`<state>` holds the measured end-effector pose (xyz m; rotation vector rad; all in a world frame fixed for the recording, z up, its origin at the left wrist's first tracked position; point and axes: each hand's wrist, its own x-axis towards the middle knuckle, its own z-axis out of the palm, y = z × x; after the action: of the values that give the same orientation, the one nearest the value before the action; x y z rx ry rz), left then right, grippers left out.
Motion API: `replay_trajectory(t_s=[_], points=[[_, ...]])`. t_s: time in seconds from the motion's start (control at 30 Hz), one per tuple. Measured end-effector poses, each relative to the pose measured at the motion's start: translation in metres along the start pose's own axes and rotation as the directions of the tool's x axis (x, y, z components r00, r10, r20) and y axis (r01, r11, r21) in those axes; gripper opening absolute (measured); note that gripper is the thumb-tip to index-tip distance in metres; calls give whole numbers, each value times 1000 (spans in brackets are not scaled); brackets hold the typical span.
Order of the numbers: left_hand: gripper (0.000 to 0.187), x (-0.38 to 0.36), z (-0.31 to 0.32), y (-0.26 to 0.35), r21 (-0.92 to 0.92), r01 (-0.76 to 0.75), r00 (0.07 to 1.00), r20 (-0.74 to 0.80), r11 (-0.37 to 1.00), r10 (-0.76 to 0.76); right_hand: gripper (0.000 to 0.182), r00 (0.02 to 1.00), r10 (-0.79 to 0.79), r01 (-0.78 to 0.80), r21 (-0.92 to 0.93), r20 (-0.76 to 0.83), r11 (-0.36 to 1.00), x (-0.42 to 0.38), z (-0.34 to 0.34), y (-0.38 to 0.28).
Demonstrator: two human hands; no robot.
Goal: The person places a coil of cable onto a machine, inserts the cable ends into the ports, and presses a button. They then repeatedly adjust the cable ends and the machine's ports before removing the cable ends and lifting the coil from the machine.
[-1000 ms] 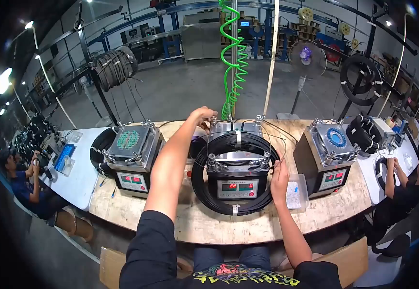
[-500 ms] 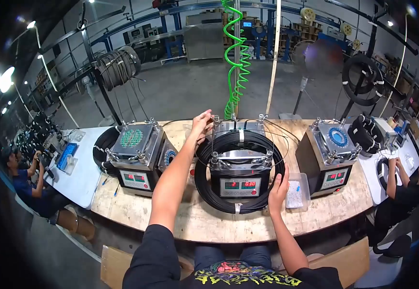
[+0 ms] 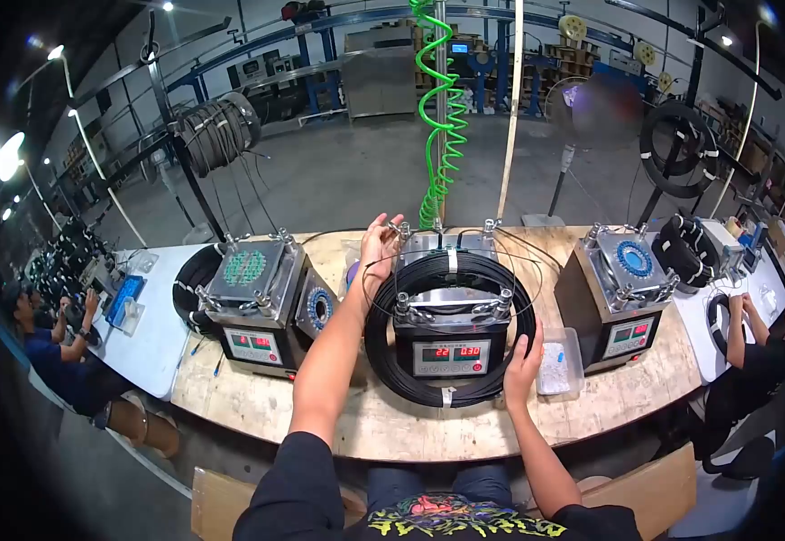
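A coil of black cable (image 3: 376, 347), bound with white ties, stands tilted in front of the middle metal machine (image 3: 451, 318), whose lit red display shows through the ring. My right hand (image 3: 522, 362) grips the coil's right side, fingers along its outer edge and thumb toward the inside. My left hand (image 3: 378, 252) is raised at the machine's back left corner, its fingers stretched up beside the metal post there. Thin loose cable ends (image 3: 523, 261) arch from the coil over the machine top.
Similar machines flank me, one with a green disc (image 3: 244, 268), one with a blue ring (image 3: 634, 258). A clear plastic tray (image 3: 558, 362) lies right of the coil. A green coiled hose (image 3: 437, 117) hangs behind. People (image 3: 50, 352) work at white side tables.
My left hand has shifted slightly down and left, its fingers now pointing more upward. The middle display's left number has changed. My right hand stays on the coil.
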<state>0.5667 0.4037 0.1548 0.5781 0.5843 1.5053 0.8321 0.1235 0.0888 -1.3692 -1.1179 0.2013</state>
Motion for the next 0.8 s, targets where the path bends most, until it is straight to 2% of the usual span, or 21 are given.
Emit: replay_trajectory(t_s=[0.07,0.1,0.13,0.23,0.27,0.37,0.4,0.5,0.53,0.63,0.67,0.77,0.8], points=[[42,14,-5,-4,270,20,994,-105,963,8,49,998,55,-56,96,12,994,0,-2,-15],[42,19,-9,-7,396,43,987,-158,917,22,49,999,53,-53,75,13,996,0,-1,-15],[36,25,-11,-12,518,-25,987,-123,855,103,49,999,50,-51,51,14,997,0,-2,-13],[32,21,-15,-12,283,-125,992,64,951,112,49,1000,-5,6,47,-15,999,0,0,-6],[30,15,-16,-12,140,-88,994,84,986,76,49,1000,-16,17,52,-21,998,0,1,-5],[33,1,-13,0,72,-35,994,102,997,27,49,1000,-17,19,59,-23,998,1,1,-3],[32,2,-8,0,98,-51,999,18,994,50,49,1000,-13,14,61,-22,998,2,2,-3],[42,12,1,-3,531,-50,979,-142,846,148,49,1000,14,-13,68,-4,998,-1,-1,-5],[43,21,-4,-6,505,-104,983,-80,857,166,49,1000,25,-26,77,5,997,0,-1,-6],[37,24,-12,-12,276,-157,987,11,948,160,49,1000,-14,15,47,-13,999,1,-1,-2],[43,20,-15,-12,87,-95,995,43,992,91,49,1000,8,-7,60,-4,998,1,-1,-3],[51,8,-12,-6,20,-49,998,26,999,49,49,999,-29,29,37,-18,999,-1,1,1],[51,10,-10,-6,110,-56,998,-13,992,58,49,1000,-12,12,47,-13,999,0,1,-3]])
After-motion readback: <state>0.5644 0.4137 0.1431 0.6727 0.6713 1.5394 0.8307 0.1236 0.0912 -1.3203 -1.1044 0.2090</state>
